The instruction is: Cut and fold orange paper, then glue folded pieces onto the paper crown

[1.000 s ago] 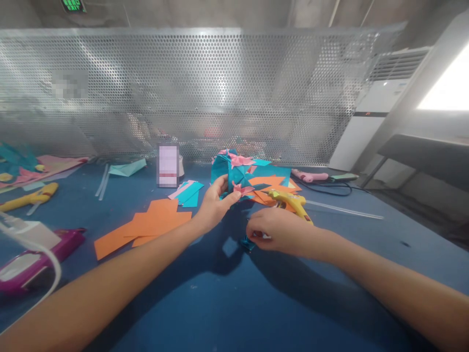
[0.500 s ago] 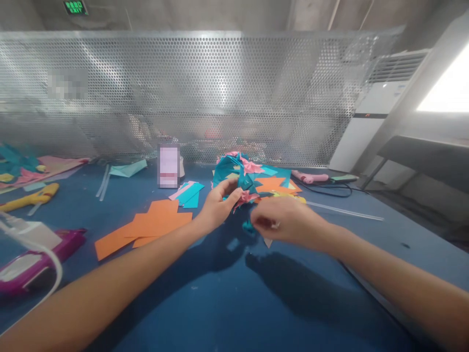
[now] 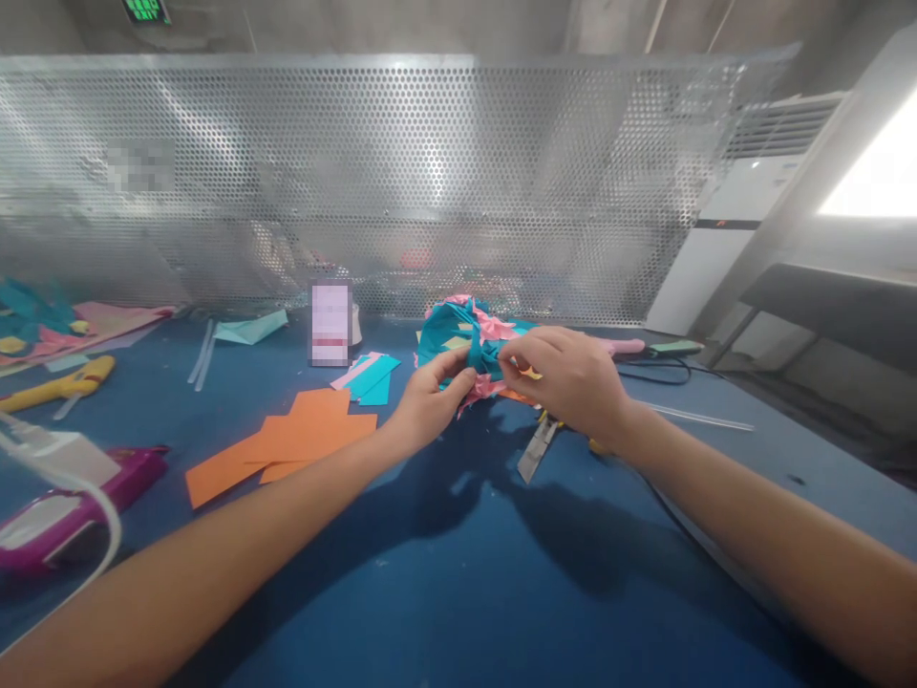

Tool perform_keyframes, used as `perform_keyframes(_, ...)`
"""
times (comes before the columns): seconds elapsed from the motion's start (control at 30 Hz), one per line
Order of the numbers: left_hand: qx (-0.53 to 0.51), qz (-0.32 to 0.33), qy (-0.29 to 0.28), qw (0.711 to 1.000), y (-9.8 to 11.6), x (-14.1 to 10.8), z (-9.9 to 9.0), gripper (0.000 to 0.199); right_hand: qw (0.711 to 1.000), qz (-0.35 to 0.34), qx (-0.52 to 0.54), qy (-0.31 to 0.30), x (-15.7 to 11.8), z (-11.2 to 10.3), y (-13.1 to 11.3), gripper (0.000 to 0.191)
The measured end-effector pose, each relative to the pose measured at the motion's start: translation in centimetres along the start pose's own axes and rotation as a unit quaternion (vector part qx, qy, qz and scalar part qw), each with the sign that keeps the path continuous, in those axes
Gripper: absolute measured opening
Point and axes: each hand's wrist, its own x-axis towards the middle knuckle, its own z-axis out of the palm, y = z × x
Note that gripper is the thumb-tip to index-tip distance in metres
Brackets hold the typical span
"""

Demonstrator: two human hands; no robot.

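Observation:
A paper craft (image 3: pixel 438 336) of teal folded paper with pink pointed pieces stands at the middle of the blue table. My left hand (image 3: pixel 419 406) is closed on its near side, thumb and fingers gripping the teal paper. Against the craft's right side, my right hand (image 3: pixel 573 377) is in a pinch, with teal paper at its fingertips; where that piece ends and the craft starts is hard to make out. Below my right hand lies a utility knife (image 3: pixel 539 447) with a grey blade end. My right hand partly covers the papers behind it.
Orange paper (image 3: pixel 308 430) and blue strips (image 3: pixel 376 382) lie left of my hands. Further left are a yellow glue gun (image 3: pixel 64 385) and a magenta device (image 3: pixel 136 478) with a white cable. Clear glue sticks (image 3: pixel 702 418) lie right. A perforated metal panel (image 3: pixel 430 143) stands behind.
My right hand has moved up and away from me, bringing a small teal paper piece to the craft's right side. The utility knife is now more exposed. My left hand keeps its grip.

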Motion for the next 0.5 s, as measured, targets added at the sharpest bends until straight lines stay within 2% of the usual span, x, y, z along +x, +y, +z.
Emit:
perform_keyframes(0.17, 0.010, -0.018, -0.016, 1.000, 0.7, -0.1, 0.2, 0.029, 0.999, -0.039, -0.027, 0.006, 0.0, -0.3, -0.1, 0.027)
perform_keyframes(0.33, 0.004, -0.035, -0.008, 0.999, 1.1, -0.1, 0.0, 0.023, 0.998, -0.046, -0.043, -0.018, 0.3, -0.4, -0.3, 0.029)
perform_keyframes(0.5, -0.039, -0.062, -0.006, 0.997, 1.3, -0.3, 0.4, 0.029, 0.997, -0.065, -0.026, -0.043, 0.0, -0.2, -0.2, 0.030)
